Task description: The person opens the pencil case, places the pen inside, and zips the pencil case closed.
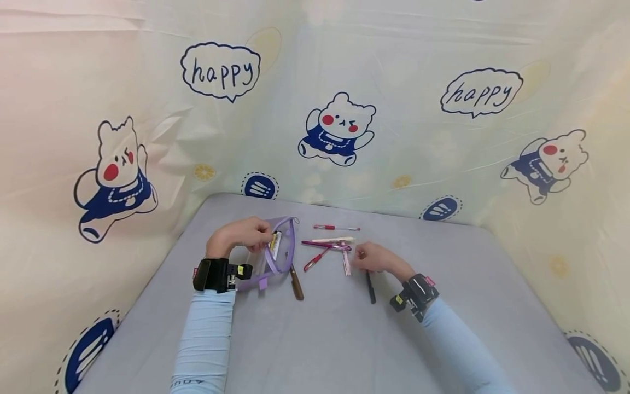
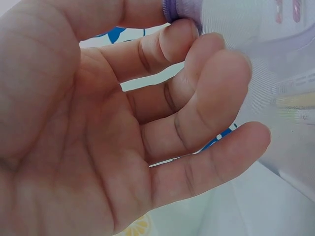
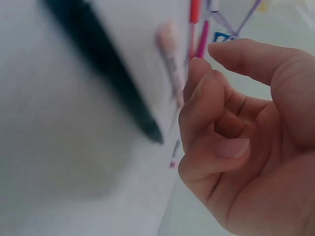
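Pinching the purple-trimmed translucent mesh pouch (image 1: 292,249) with my left hand (image 1: 248,234), seemingly to spread its mouth, I hover my right hand (image 1: 377,257), narrowly curled, empty, near the slim black pen (image 1: 371,288).

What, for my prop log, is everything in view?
table: 1, grey, centre
patterned cloth: count unclear, pale with blue prints, behind table
pouch: 1, purple-edged, table's left
pouch contents: count unclear, white and yellow, inside
brown pen: 1, brown, right of pouch
red pens: 2, red, one farthest back, one nearer
purple pens: count unclear, purple, between red pens
cream pen: 1, cream, beside purple pens
pink pen: 1, pink, right of nearer red pen
black pen: 1, black, right of pink pen
wrist cameras: 2, black, one each side
sleeves: 2, light blue, forearms
left hand: 1, bare, pinching pouch's rim
right hand: 1, bare, near black pen
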A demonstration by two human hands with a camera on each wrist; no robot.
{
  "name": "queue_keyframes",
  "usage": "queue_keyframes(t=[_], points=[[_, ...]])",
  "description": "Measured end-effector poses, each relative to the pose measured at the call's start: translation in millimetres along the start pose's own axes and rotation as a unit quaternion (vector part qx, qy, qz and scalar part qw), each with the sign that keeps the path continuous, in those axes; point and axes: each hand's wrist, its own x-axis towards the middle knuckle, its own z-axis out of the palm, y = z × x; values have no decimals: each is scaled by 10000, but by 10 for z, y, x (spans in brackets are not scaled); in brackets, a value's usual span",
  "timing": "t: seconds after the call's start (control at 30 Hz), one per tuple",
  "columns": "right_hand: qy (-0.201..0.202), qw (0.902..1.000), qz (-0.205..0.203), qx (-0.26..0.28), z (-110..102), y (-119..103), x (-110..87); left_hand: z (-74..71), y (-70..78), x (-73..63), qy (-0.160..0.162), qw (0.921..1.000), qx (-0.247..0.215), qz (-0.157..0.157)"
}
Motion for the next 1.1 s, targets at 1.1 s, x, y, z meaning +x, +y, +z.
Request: queue_keyframes(t=[1.1], points=[[377,9950,663,-642,32,224,35,3,33,4,69,9999,97,19]])
